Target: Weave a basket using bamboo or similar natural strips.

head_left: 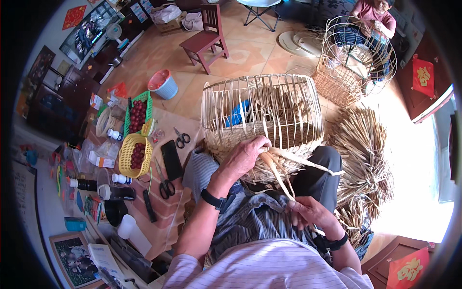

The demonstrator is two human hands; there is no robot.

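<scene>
Head view: left hand (246, 158) pinches straw strands (277, 174) at the basket (236, 139); half-curled right hand (313, 214), below it, grips one; pull evenly.

I'm in a home living room, pretty obviously: TV (88, 36), tiled floor (252, 54), framed photo (74, 260), 2 baskets of fruit (121, 161) beside me.

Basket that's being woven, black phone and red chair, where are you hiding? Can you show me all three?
Basket (284, 135): head view, on its woven wall.
Phone (171, 160): head view, middle of its flat black face.
Chair (201, 44): head view, on its seat.
</scene>
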